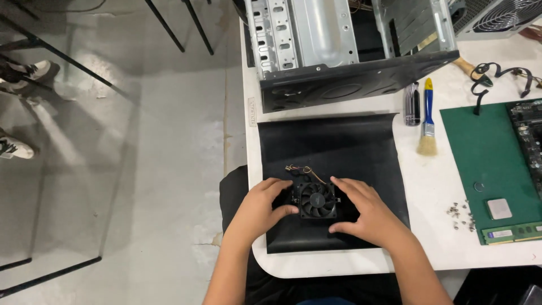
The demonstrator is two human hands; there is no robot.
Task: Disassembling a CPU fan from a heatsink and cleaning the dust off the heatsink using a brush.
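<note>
The small black cooler fan point(317, 200) sits flat on a black mat point(333, 152), caught between both hands: the left hand point(261, 206) curls around its left side with the thumb pressed to the near-left corner, and the right hand point(361, 212) lies spread against its right side, index finger reaching along the far-right corner and thumb tucked toward the near edge. Both sets of fingers are loosely clasped on the fan's frame, not clenched. Just beyond the fingertips a thin bundle of coloured wires point(299, 169) trails off the fan, and past that the mat lies bare up to the tipped-over computer case point(339, 51) at the far side. To the right of the right hand's knuckles the mat's edge gives way to white table point(429, 192), then a scatter of small screws point(462, 216), a square processor chip point(499, 208) and a memory stick point(511, 232) on a green mat point(480, 152). Farther off from those fingers lie a blue-handled brush point(428, 121) and a dark screwdriver point(412, 104). Behind the wrists the mat nearly reaches the table's rounded near edge. Left of the left hand the table ends quickly, and grey concrete floor point(141, 169) opens wide, crossed by thin black furniture legs point(68, 62).
</note>
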